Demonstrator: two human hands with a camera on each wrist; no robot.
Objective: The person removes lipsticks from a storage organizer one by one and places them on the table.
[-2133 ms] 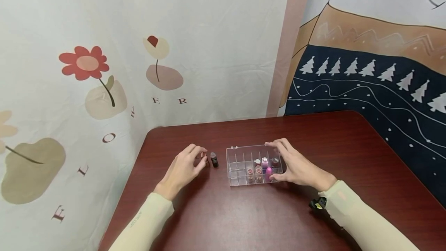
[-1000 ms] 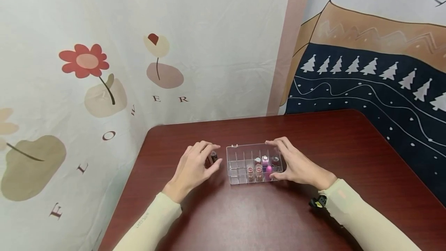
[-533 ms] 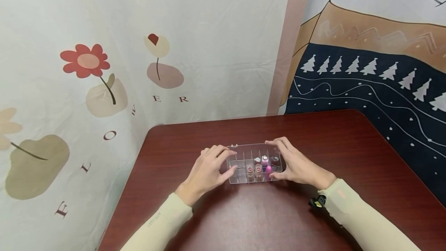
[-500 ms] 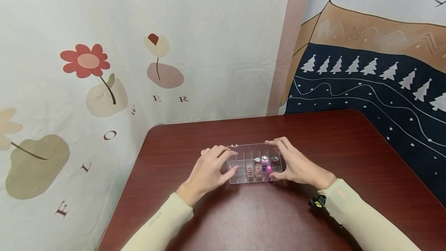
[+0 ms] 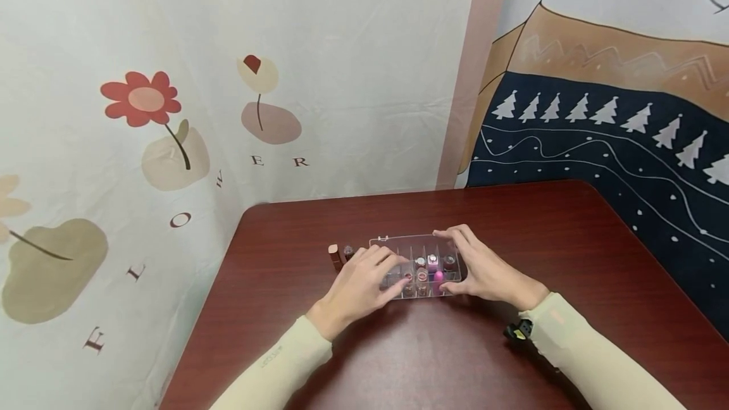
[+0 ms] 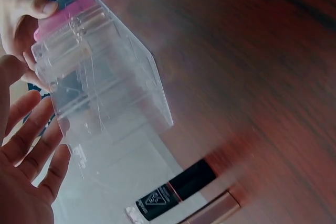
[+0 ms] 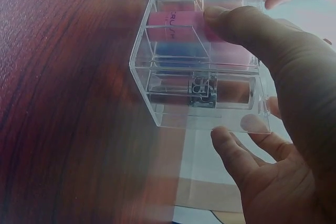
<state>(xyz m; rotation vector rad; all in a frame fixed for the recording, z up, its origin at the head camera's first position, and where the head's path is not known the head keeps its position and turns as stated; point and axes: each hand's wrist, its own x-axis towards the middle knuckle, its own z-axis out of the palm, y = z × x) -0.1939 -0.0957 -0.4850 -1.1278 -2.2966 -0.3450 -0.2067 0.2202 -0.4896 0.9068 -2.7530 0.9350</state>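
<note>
A clear compartment organizer box [image 5: 418, 247] stands on the table, with several lipstick tubes in its right-hand compartments. My right hand [image 5: 484, 267] grips its right end; the thumb lies at the front by a pink tube [image 7: 173, 27], the other fingers at the back edge. My left hand [image 5: 359, 283] reaches over the box's left part, thumb and fingers apart. In the left wrist view those fingers [image 6: 31, 145] are spread beside the clear wall and hold nothing. Left of the box stand a black lipstick tube [image 6: 176, 190] and a rose-gold tube [image 5: 334, 253], side by side.
The dark red wooden table [image 5: 410, 347] reaches back to a flower-print curtain [image 5: 342, 81] and a navy tree-print cloth [image 5: 569, 144] at the right. Another lipstick with a clear base [image 7: 202, 93] lies in the box's end compartment.
My left hand has moved right, from beside the black tube, past it, to over the box's left side. The black and rose-gold tubes now show behind it. My right hand keeps its grip.
</note>
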